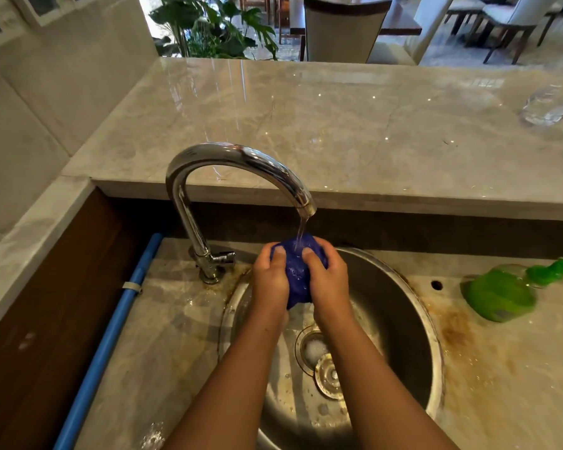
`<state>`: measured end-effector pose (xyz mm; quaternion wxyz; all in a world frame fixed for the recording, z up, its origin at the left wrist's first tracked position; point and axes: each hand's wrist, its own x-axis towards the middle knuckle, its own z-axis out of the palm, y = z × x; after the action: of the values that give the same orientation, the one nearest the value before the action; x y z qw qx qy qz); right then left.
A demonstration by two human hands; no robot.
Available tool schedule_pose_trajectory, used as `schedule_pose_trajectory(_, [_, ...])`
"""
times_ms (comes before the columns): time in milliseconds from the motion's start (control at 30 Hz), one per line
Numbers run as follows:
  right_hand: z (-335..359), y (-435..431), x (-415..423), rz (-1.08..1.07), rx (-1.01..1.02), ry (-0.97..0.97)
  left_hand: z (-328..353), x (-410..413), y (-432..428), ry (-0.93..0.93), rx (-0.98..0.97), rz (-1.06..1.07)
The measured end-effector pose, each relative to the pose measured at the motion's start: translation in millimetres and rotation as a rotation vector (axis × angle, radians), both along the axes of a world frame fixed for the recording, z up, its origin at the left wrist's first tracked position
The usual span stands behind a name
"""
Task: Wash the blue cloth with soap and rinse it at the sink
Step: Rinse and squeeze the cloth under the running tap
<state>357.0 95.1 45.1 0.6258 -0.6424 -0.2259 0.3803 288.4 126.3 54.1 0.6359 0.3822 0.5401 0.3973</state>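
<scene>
The blue cloth [298,274] is bunched into a wet ball above the round steel sink [400,323]. My left hand [270,277] grips its left side and my right hand [329,280] grips its right side, thumbs pressed on top. Water runs from the chrome tap [228,160] straight onto the top of the cloth. A green soap bottle [501,292] lies on its side on the counter to the right of the sink. Foam sits in the drain [312,349].
A raised marble ledge [338,118] runs behind the sink, with a clear plastic bottle [550,105] at its right end. A blue pipe [111,332] runs along the left of the counter. The metal drain plug [330,375] lies in the basin. Rust stains ring the sink's rim.
</scene>
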Motion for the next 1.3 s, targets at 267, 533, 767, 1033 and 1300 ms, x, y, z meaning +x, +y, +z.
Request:
schedule_pose_trajectory(267, [-4.2,8.8,-11.5,-0.037,-0.032,0.010,1.5,7.4,1.4,0.018,-0.058,0.010])
schedule_pose_trajectory(533, [-11.2,21.8,-12.5,-0.090,-0.159,-0.048,2.1,12.0,6.1,0.139,-0.135,0.052])
schedule_pose_trajectory(767, [-8.0,24.6,-11.2,-0.073,-0.207,-0.038,0.0,7.2,8.0,0.172,-0.134,0.012])
schedule_pose_trajectory(1033, [-6.3,17.3,-10.3,0.032,-0.219,0.097,-1.6,-0.6,-1.1,0.117,-0.072,0.004])
schedule_pose_trajectory(1300, [-7.9,-15.9,8.8,0.112,-0.133,0.817,4.0,-32.7,11.3,-0.128,0.082,-0.169])
